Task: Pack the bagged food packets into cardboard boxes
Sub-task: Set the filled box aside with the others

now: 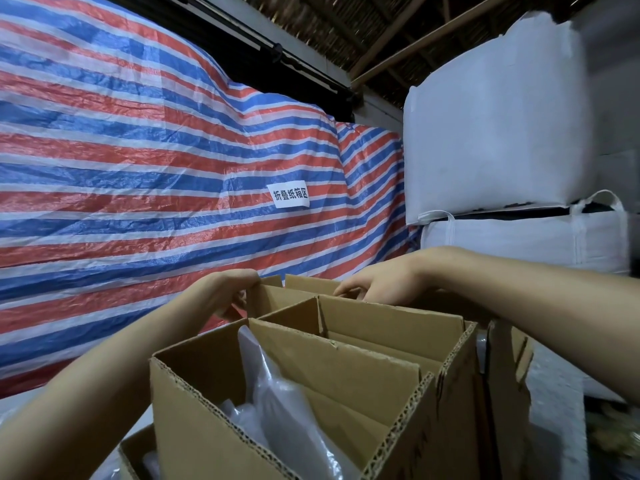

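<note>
Bag (277,407) stands in near box (194,431), long axis vertical. Behind it, left hand (221,292) and right hand (377,282) each grasp far box (284,301) flaps.

A white paper label (290,196) is stuck on the red, white and blue striped tarp (138,161). It carries black Chinese characters reading 折叠纸箱区. No other writing can be read.

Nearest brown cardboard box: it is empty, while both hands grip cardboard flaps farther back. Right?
No: the head view shows a clear plastic bag inside the nearest brown cardboard box. The left hand and right hand do grip the far cardboard flaps.
</note>
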A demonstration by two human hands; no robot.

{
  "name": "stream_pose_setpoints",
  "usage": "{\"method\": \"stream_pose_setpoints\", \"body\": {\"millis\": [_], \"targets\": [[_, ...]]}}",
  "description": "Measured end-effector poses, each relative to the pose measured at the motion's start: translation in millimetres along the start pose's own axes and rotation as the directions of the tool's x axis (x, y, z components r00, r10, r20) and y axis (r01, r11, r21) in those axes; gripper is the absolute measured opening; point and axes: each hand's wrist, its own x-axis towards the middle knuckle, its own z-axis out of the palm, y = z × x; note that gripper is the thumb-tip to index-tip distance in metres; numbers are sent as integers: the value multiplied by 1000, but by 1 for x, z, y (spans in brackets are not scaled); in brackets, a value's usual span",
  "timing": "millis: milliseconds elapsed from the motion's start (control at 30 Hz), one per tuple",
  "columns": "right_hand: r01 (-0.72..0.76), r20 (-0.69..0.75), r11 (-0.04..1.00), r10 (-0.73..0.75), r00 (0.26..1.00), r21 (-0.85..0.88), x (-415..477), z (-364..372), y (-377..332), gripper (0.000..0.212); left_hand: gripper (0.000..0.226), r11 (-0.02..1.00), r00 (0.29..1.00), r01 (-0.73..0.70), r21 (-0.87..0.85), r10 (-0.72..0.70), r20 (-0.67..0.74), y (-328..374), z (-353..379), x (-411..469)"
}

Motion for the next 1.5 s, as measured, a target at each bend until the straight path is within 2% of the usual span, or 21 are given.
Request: {"method": "stream_pose_setpoints", "body": {"millis": [233, 567, 733, 800, 900, 1033, 1200, 1333, 1500], "targets": [[0, 3, 1000, 0, 1000, 2, 1, -1, -2, 60, 51, 999, 997, -47, 20, 46, 61, -7, -3, -2], [24, -23, 999, -23, 999, 45, 7, 1, 3, 63, 47, 997, 997, -76, -18, 77, 22, 0, 10, -10], [9, -16, 999, -9, 1000, 33, 7, 0, 2, 58, 57, 997, 997, -70, -20, 70, 10, -4, 10, -13], [-7, -10, 999, 8, 1000, 33, 6, -1, 2, 56, 59, 995, 996, -87, -43, 86, -21, -3, 10, -17], [-36, -15, 996, 38, 999, 80, 5, -4, 1, 53, 63, 986, 977, -157, -57, 147, -154, 1, 5, -31], [-79, -26, 989, 83, 996, 123, 0, -13, -3, 50, 45, 964, 927, -266, -25, 248, -282, 8, -14, -65], [-121, -120, 987, 134, 984, 110, -17, -26, -21, 49, 27, 934, 889, -322, 155, 355, -291, 0, -47, -138], [-37, -294, 999, 25, 956, -37, -40, -38, -62, 49, 23, 889, 882, -340, 307, 415, -225, -21, -63, -211], [238, -370, 967, -255, 893, -92, -71, -43, -161, 38, 19, 815, 865, -287, 504, 447, -230, -60, -86, -313]]}}
